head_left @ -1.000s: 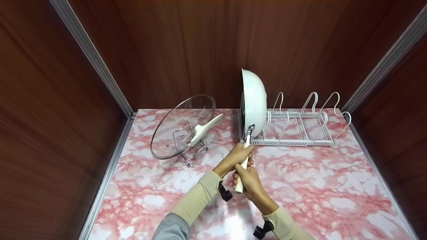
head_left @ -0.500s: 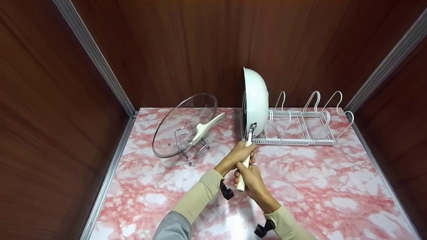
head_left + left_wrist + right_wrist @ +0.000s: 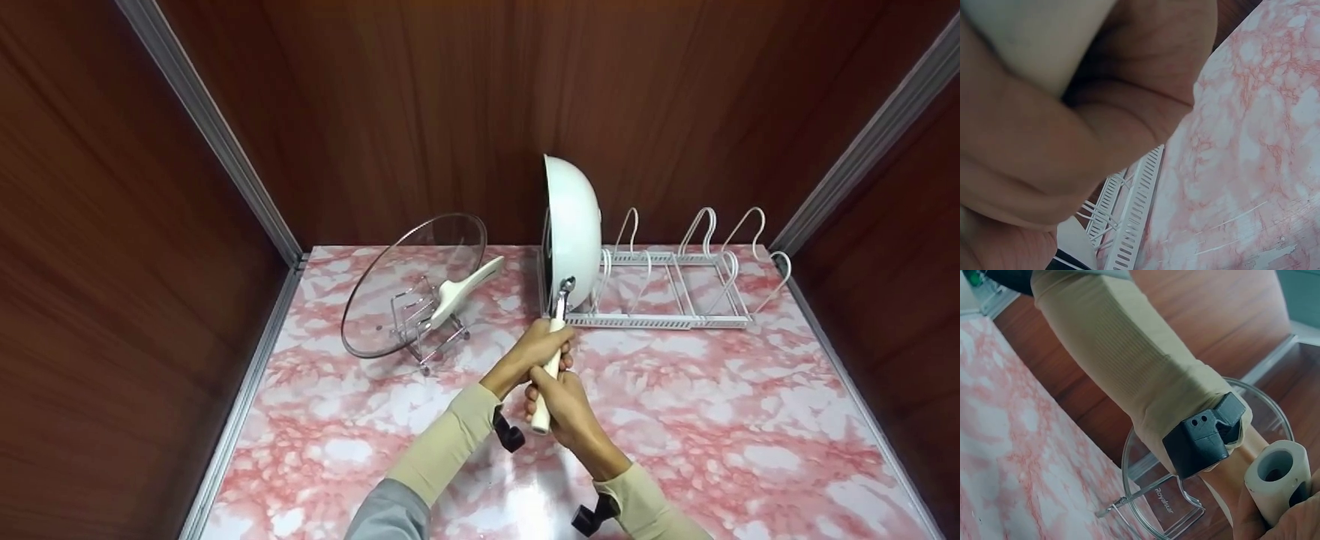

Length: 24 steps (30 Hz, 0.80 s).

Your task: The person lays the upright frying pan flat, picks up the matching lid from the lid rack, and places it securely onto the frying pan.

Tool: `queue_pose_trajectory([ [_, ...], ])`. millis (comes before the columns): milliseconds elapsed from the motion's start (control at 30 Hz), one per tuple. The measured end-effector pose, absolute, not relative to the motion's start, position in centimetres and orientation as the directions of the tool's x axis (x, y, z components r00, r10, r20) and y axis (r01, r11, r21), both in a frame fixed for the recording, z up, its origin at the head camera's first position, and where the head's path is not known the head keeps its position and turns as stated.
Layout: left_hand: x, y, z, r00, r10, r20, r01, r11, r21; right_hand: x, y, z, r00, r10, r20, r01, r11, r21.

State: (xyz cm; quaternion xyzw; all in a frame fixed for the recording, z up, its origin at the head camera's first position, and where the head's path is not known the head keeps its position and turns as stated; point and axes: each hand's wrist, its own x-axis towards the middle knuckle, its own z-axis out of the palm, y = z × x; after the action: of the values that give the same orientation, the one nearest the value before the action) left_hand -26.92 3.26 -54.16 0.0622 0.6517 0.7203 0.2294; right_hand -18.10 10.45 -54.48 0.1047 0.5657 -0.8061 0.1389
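A white wok (image 3: 576, 225) with a dark inside stands on its side at the left end of the white wire rack (image 3: 637, 321), its opening facing left. Its cream handle (image 3: 541, 416) slopes down toward me. My left hand (image 3: 536, 349) grips that handle near the metal joint. Just below, my right hand (image 3: 564, 401) is wrapped around the same handle, whose hollow handle end (image 3: 1278, 467) shows in the right wrist view. In the left wrist view the curled left fingers (image 3: 1072, 140) hide most of the handle.
On the left a glass lid (image 3: 375, 300) with a cream lid handle (image 3: 461, 292) leans in a small chrome wire stand (image 3: 427, 352). Several white loops rise from the rack's right part. Brown wood-grain walls (image 3: 480, 97) enclose the red-and-white marbled table (image 3: 345, 450).
Both hands keep their grip on the wok's handle, and the wok stays in place against the rack. Only a slight shift of the whole head view shows.
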Motion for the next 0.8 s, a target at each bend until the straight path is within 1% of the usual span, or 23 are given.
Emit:
queue_pose_trajectory([
  [233, -26.9, 3.2, -54.0, -0.885, 0.419, -0.203, -0.249, -0.056, 0.967, -18.2, 10.3, -54.2, -0.941, -0.104, -0.321, 0.337, -0.321, -0.885],
  [533, -26.9, 3.1, -53.5, -0.891, 0.413, -0.189, -0.237, -0.068, 0.969, -18.3, 10.0, -53.5, -0.939, -0.062, -0.337, 0.34, -0.295, -0.893],
  [800, -26.9, 3.2, -53.4, -0.889, 0.42, -0.181, -0.233, -0.077, 0.969, -18.2, 10.2, -53.3, -0.942, -0.078, -0.325, 0.333, -0.294, -0.896],
])
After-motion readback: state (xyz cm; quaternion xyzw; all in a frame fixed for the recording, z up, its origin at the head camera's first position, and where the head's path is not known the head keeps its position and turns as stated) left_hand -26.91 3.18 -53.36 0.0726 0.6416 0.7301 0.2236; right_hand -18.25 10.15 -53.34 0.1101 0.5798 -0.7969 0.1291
